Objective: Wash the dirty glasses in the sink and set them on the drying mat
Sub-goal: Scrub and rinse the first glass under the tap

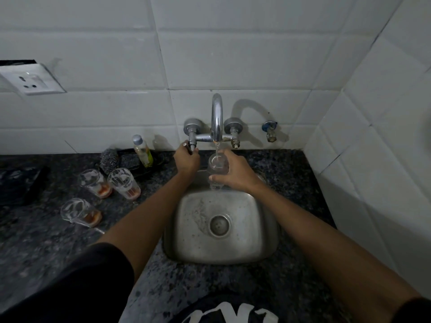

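Head view finds the right hand (pixel 235 173) grasping a glass (pixel 218 166) over the sink (pixel 224 252), mouth up and long axis apparently near upright to catch the tap (pixel 217 117) stream, while the left hand (pixel 186 159) grips the tap handle (pixel 191 142), presumably regulating flow.

Both bare forearms reach forward from short black sleeves, converging toward the middle of the view. The left hand (pixel 187 159) is curled, back of the hand up, its fingers closed around the chrome tap handle (pixel 191 142) on the wall-mounted mixer. The right hand (pixel 234 173) lies a little nearer and to the right, wrist bent inward, fingers wrapped over the far side and thumb on the near side of a clear ribbed drinking glass (pixel 218 167) held upright.
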